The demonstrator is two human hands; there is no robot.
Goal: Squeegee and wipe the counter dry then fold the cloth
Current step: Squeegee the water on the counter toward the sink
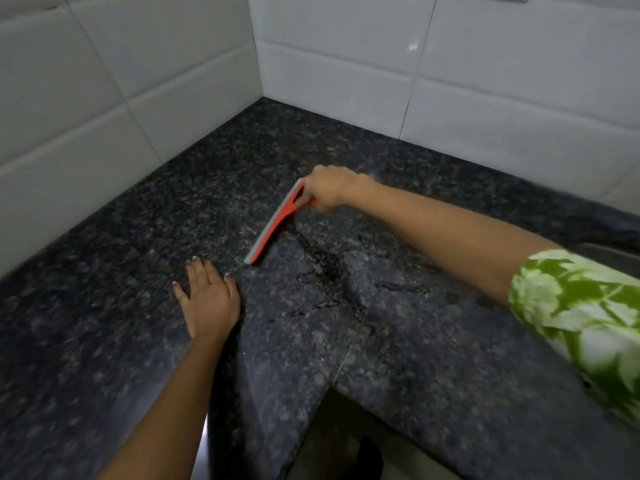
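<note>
A dark speckled granite counter (121,306) fills an L-shaped corner. My right hand (330,190) is closed around the handle of an orange squeegee (273,226), whose grey blade edge rests on the counter near the middle. A patch of water (322,268) glistens just right of the blade. My left hand (207,296) lies flat on the counter with its fingers spread, a little below and left of the squeegee's lower end, holding nothing. No cloth is in view.
White tiled walls (173,64) meet at the corner behind the counter. The counter's front edge forms an inner corner (332,386) near the bottom middle. A sink rim (602,249) shows at the right, partly behind my green patterned sleeve (581,317).
</note>
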